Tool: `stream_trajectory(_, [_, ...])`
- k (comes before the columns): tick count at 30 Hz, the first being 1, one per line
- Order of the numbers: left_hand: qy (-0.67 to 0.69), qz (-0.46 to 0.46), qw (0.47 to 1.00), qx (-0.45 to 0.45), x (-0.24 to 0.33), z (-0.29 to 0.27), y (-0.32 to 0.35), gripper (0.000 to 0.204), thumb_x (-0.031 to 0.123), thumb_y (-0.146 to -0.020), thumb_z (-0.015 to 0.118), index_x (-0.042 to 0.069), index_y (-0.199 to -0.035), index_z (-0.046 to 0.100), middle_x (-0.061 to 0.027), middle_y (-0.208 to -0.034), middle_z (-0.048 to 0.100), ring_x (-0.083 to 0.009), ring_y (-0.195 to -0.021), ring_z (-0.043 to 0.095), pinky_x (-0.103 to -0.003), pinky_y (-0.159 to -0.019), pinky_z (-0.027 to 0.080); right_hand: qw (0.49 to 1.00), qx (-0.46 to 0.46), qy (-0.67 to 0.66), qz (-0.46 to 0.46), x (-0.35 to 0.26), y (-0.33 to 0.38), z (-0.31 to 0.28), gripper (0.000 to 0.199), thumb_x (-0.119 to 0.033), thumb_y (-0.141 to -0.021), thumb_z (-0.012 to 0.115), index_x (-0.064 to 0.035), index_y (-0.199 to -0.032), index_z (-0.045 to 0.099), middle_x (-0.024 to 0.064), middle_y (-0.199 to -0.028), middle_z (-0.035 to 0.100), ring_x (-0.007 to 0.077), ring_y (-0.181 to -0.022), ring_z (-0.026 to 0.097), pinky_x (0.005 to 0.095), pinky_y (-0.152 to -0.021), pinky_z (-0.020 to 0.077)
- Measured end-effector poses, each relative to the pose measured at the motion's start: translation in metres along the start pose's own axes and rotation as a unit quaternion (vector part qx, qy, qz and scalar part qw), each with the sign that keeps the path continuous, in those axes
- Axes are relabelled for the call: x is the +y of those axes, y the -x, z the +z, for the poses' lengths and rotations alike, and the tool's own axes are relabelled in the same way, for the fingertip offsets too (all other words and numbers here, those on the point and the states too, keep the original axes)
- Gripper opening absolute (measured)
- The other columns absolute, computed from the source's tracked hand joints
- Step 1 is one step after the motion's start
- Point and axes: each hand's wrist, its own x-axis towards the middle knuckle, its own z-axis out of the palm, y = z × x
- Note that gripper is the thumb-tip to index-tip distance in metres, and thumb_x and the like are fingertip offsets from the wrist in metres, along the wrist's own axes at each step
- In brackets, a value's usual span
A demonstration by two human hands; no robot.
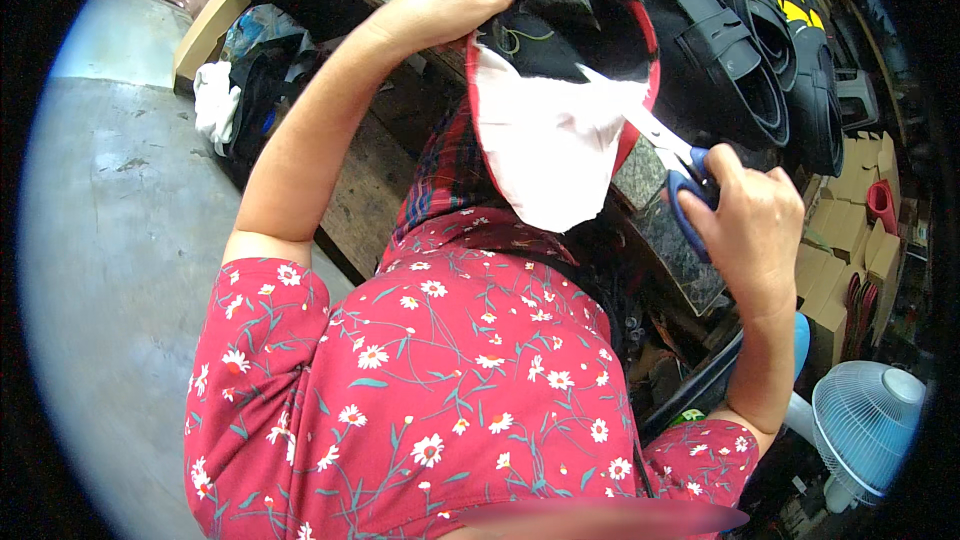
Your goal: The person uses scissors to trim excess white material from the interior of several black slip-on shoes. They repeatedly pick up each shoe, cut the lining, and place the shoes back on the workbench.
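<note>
In front of my chest is a red-edged, hollow piece point(648, 25) with a black inside; its exact kind I cannot tell. A white cloth-like lining point(550, 155) hangs out of it toward me. My left hand point(455, 2) pinches the piece's upper left edge between thumb and fingers. Blue-handled scissors point(655, 137) are in my right hand point(755, 215), its fingers through the handles. Their blades reach over the right part of the white lining, tips pointing up and left. A loose pale thread point(520, 38) shows against the black inside.
Black strapped shoes point(725, 45) lie at the upper right. Below them are open cardboard boxes point(850, 190). A dark stone slab point(685, 265) sits near my right wrist. The fan point(868, 430) stands at lower right, and a white cloth point(215, 105) at upper left.
</note>
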Motion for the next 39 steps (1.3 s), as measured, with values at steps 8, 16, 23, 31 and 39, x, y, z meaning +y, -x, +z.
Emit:
stream_trajectory(8, [0.366, -0.132, 0.921, -0.029, 0.018, 0.038, 0.055, 0.065, 0.018, -0.093, 0.061, 0.005, -0.149, 0.031, -0.0099, -0.088, 0.067, -0.0167, -0.06, 0.067, -0.029, -0.045, 0.053, 0.998, 0.046, 0.006, 0.046, -0.01, 0.015, -0.015, 0.034, -0.032, -0.075, 0.081, -0.0099, -0.091, 0.061, 0.009, -0.07, 0.067, 0.0273, -0.065, 0.067, 0.0392, -0.065, 0.046])
stream_trajectory(16, [-0.177, 0.357, 0.904, 0.158, 0.024, 0.053, 0.036, 0.033, 0.016, -0.073, 0.072, 0.01, -0.106, 0.069, -0.0083, -0.113, 0.06, -0.0257, -0.109, 0.061, -0.038, -0.101, 0.044, 0.996, -0.041, 0.03, 0.069, 0.021, -0.001, 0.04, 0.032, -0.036, -0.08, 0.077, -0.0104, -0.094, 0.063, 0.012, -0.071, 0.071, 0.0316, -0.066, 0.069, 0.0413, -0.069, 0.0526])
stream_trajectory(23, [-0.203, 0.255, 0.942, 0.075, 0.016, 0.064, 0.044, 0.01, 0.022, -0.078, 0.072, 0.012, -0.079, 0.071, -0.002, -0.083, 0.065, -0.0221, -0.087, 0.066, -0.038, -0.096, 0.045, 0.997, -0.043, -0.001, 0.07, 0.02, -0.002, 0.046, 0.032, -0.036, -0.08, 0.077, -0.011, -0.095, 0.064, 0.013, -0.071, 0.071, 0.0337, -0.068, 0.069, 0.0437, -0.07, 0.0537])
stream_trajectory(31, [-0.203, 0.218, 0.942, 0.154, 0.019, 0.071, 0.063, 0.007, 0.013, -0.077, 0.062, 0.009, -0.072, 0.064, -0.0085, -0.087, 0.06, -0.0242, -0.085, 0.065, -0.036, -0.084, 0.048, 0.998, -0.019, -0.007, 0.065, 0.018, -0.001, 0.045, 0.033, -0.037, -0.079, 0.077, -0.0118, -0.096, 0.065, 0.0145, -0.072, 0.071, 0.0352, -0.069, 0.069, 0.0434, -0.07, 0.0544])
stream_trajectory(39, [-0.222, 0.265, 0.929, 0.133, 0.019, 0.074, 0.052, 0.006, 0.014, -0.075, 0.064, 0.01, -0.071, 0.064, -0.005, -0.081, 0.061, -0.0237, -0.081, 0.065, -0.037, -0.077, 0.05, 0.994, -0.023, -0.058, 0.091, 0.019, -0.003, 0.041, 0.034, -0.037, -0.08, 0.078, -0.0072, -0.091, 0.066, 0.0146, -0.073, 0.07, 0.0333, -0.07, 0.07, 0.0426, -0.067, 0.054])
